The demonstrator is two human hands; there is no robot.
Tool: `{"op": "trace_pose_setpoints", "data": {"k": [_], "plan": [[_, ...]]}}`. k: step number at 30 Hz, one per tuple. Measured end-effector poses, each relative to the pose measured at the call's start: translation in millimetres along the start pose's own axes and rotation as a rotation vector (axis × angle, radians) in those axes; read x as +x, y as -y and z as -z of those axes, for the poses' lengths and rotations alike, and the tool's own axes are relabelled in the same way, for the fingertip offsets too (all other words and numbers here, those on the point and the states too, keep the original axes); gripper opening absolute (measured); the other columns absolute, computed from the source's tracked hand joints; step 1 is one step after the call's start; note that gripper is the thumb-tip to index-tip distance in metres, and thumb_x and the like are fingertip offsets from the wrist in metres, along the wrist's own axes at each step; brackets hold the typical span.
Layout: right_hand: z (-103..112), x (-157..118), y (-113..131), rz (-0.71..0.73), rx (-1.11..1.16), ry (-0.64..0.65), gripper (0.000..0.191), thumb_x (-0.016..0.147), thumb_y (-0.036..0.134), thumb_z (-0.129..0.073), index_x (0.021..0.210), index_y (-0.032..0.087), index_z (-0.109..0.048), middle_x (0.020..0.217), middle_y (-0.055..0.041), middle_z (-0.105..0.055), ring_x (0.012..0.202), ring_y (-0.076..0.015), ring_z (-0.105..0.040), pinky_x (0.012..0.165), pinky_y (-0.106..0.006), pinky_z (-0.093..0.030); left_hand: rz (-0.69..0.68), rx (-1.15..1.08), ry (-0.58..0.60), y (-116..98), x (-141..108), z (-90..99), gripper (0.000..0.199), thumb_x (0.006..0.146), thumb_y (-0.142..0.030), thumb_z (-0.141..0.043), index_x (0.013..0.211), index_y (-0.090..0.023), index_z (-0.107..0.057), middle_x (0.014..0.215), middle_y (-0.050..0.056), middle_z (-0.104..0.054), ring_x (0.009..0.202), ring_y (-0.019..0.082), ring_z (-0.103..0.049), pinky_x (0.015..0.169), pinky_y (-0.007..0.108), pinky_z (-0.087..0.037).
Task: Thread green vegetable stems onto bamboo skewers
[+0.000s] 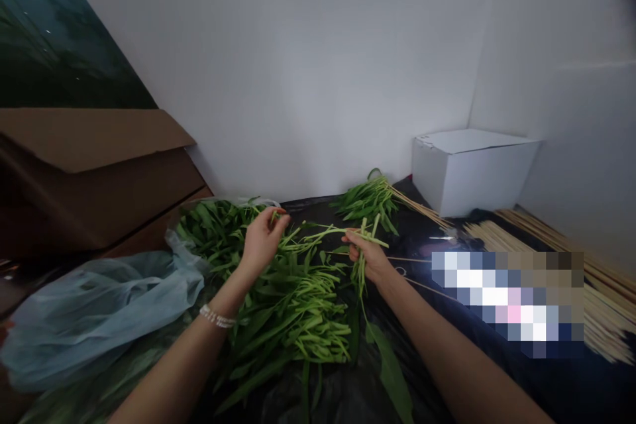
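Far left: brown cardboard box [114, 192], flap out; before it, crumpled pale plastic bag [104, 318]. Left hand [263, 238] over leafy greens [318, 308], fingertips together; cannot tell if pinching stem. Right hand [365, 255] grasping green stems [366, 235] right of pile. Behind: leafy bundle [368, 202] on thin sticks [422, 205]. Rightward: white box [481, 172], wooden sticks [499, 233] partly behind pixelated patch. Surface: black plastic sheet [342, 397]. Room: white wall [318, 79].

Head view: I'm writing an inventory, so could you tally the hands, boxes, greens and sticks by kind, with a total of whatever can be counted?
Hands: 2 (left hand, right hand)
Boxes: 2 (brown box, white box)
Total: 4
Greens and sticks overlap too much to count.
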State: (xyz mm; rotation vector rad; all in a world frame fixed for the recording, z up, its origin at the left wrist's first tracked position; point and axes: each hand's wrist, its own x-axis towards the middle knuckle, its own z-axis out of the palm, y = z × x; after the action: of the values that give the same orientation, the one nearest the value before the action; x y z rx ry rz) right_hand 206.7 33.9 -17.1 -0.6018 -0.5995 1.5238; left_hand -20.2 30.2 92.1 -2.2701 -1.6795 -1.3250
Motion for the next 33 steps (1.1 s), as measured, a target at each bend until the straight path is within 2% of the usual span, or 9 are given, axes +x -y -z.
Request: {"op": "trace_pose_setpoints", "data": {"k": [4, 8, 11, 14, 20, 24, 27, 30, 33], "plan": [[-2.0, -1.2, -0.7, -0.006, -0.019, 0.001, 0.040, 0.053, 0.034, -0.086, 0.081, 0.017, -0.064, 0.066, 0.0002, -0.069, 0.037, -0.0023, -0.039, 0.034, -0.015, -0.026, -0.166, 0.245, 0.160, -21.4, -17.9, -23.8, 0.023, 0.084, -0.042, -0.063, 0.091, -0.022, -0.070, 0.078, 0.001, -0.062, 0.071, 0.015, -0.059, 0.065, 0.024, -0.040], [-5.3, -2.7, -3.0, -0.015, -0.036, 0.015, 0.039, 0.055, 0.036, -0.086, 0.082, 0.017, -0.064, 0.067, 0.0005, -0.069, 0.037, -0.0023, -0.038, 0.033, -0.016, -0.027, -0.185, 0.394, 0.212, -22.0, -24.8, -46.9, 0.023, 0.088, -0.041, -0.059, 0.097, -0.025, -0.072, 0.089, 0.003, -0.066, 0.079, 0.016, -0.063, 0.064, 0.024, -0.040], [-7.7, -3.9, -4.0, -0.011, -0.041, 0.022, 0.040, 0.054, 0.035, -0.086, 0.082, 0.017, -0.065, 0.066, 0.0005, -0.068, 0.037, -0.0026, -0.039, 0.033, -0.016, -0.028, -0.199, 0.471, 0.258, -19.0, -26.0, -56.1, 0.024, 0.091, -0.040, -0.054, 0.096, -0.025, -0.072, 0.093, 0.003, -0.066, 0.078, 0.016, -0.064, 0.063, 0.024, -0.040], [-8.2, -3.7, -1.6, 0.003, -0.038, 0.020, 0.040, 0.054, 0.035, -0.086, 0.083, 0.017, -0.066, 0.065, 0.0007, -0.067, 0.037, -0.0028, -0.039, 0.033, -0.017, -0.027, -0.240, 0.548, 0.286, -20.3, -27.5, -58.2, 0.024, 0.092, -0.036, -0.050, 0.099, -0.025, -0.070, 0.099, 0.005, -0.065, 0.080, 0.017, -0.063, 0.063, 0.025, -0.041], [-7.6, -3.1, 6.7, 0.034, 0.024, 0.031, 0.041, 0.054, 0.033, -0.086, 0.087, 0.016, -0.068, 0.057, 0.0062, -0.058, 0.035, -0.0019, -0.036, 0.033, -0.017, -0.024, -0.313, 0.667, 0.317, -26.2, -29.3, -53.8, 0.024, 0.090, -0.033, -0.046, 0.085, -0.022, -0.066, 0.094, 0.006, -0.062, 0.078, 0.019, -0.061, 0.061, 0.028, -0.040], [-8.5, -4.9, 6.6, 0.005, 0.004, 0.080, 0.048, 0.055, 0.028, -0.086, 0.098, 0.018, -0.068, 0.057, 0.0070, -0.058, 0.035, -0.0018, -0.034, 0.033, -0.017, -0.022, -0.378, 0.671, 0.355, -25.6, -28.6, -51.9, 0.022, 0.087, -0.031, -0.046, 0.082, -0.020, -0.065, 0.091, 0.007, -0.061, 0.081, 0.021, -0.060, 0.062, 0.030, -0.041], [-9.1, -5.7, 3.6, 0.000, -0.003, 0.098, 0.041, 0.056, 0.029, -0.085, 0.092, 0.017, -0.069, 0.058, 0.0065, -0.058, 0.036, -0.0013, -0.034, 0.034, -0.017, -0.022, -0.414, 0.635, 0.378, -25.6, -29.3, -51.6, 0.021, 0.085, -0.030, -0.047, 0.076, -0.020, -0.063, 0.089, 0.007, -0.061, 0.081, 0.021, -0.059, 0.063, 0.030, -0.042], [-9.7, -5.5, -0.6, 0.000, 0.010, 0.075, 0.035, 0.057, 0.032, -0.084, 0.084, 0.015, -0.069, 0.060, 0.0056, -0.058, 0.036, -0.0012, -0.035, 0.034, -0.017, -0.024, -0.296, 0.493, 0.333, -26.2, -27.9, -52.4, 0.022, 0.083, -0.027, -0.046, 0.067, -0.020, -0.059, 0.085, 0.005, -0.060, 0.077, 0.018, -0.058, 0.064, 0.029, -0.040], [-8.1, -3.2, -1.5, -0.019, 0.039, 0.057, 0.035, 0.058, 0.033, -0.084, 0.084, 0.016, -0.068, 0.060, 0.0057, -0.058, 0.036, -0.0012, -0.034, 0.033, -0.017, -0.024, 0.015, 0.153, 0.188, -22.0, -19.4, -52.1, 0.023, 0.077, -0.025, -0.049, 0.054, -0.020, -0.050, 0.070, 0.001, -0.054, 0.068, 0.015, -0.052, 0.060, 0.026, -0.037]]}}
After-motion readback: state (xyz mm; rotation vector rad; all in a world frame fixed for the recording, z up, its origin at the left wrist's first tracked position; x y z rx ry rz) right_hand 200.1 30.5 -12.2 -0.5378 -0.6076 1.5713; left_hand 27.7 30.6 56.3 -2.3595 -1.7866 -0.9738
